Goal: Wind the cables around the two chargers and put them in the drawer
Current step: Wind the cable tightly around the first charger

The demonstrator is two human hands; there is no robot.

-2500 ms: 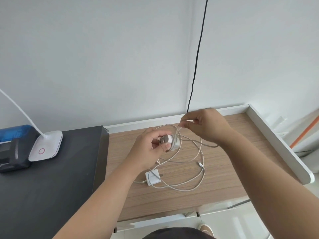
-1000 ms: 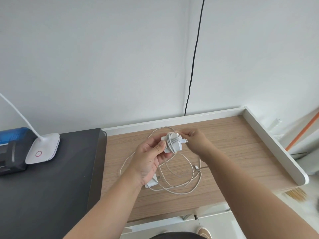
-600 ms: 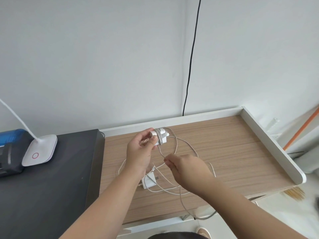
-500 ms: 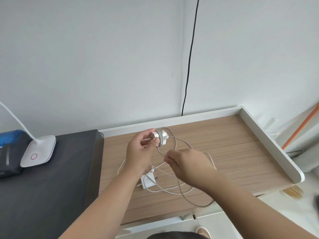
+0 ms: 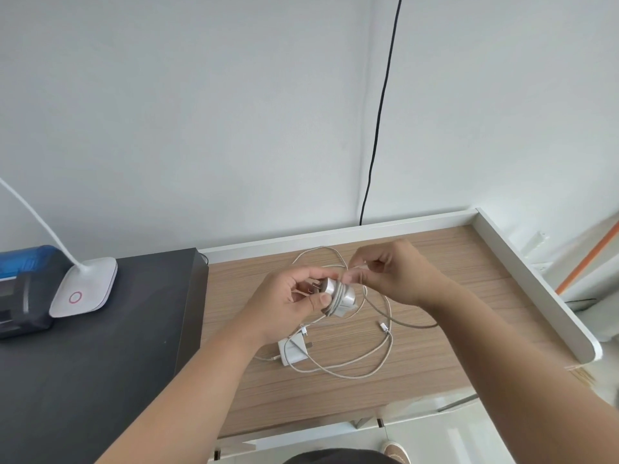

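At the near edge a dark garment and the toe of a brown shoe [image 5: 397,454] show below the tabletop [image 5: 435,380], a wood-grain top with a raised white rim along its back and right side. Both forearms reach forward over it. On the wood just below the left wrist lies the second charger [image 5: 292,351], a flat white block with its prongs pointing right, and its loose cable [image 5: 348,372] curls in open loops to the right, with one small white plug end lying free beside the loops. Above it, held off the surface, the left hand [image 5: 284,304] grips the first charger [image 5: 341,298]: thumb and fingers [image 5: 322,299] are curled round its prong end, and several turns of grey-white cable [image 5: 407,323] already wrap its body. Just right of it, the right hand [image 5: 398,274] has its fingertips closed in a pinch on that cable close to the charger; the slack drops from there in an arc to the wood. To the left sits a dark, lower surface [image 5: 100,363] carrying a white lamp base [image 5: 83,289] with a red ring and a blue and black device [image 5: 23,289] at the frame edge. Behind, a thin black cord [image 5: 378,122] runs down the pale wall to the rim
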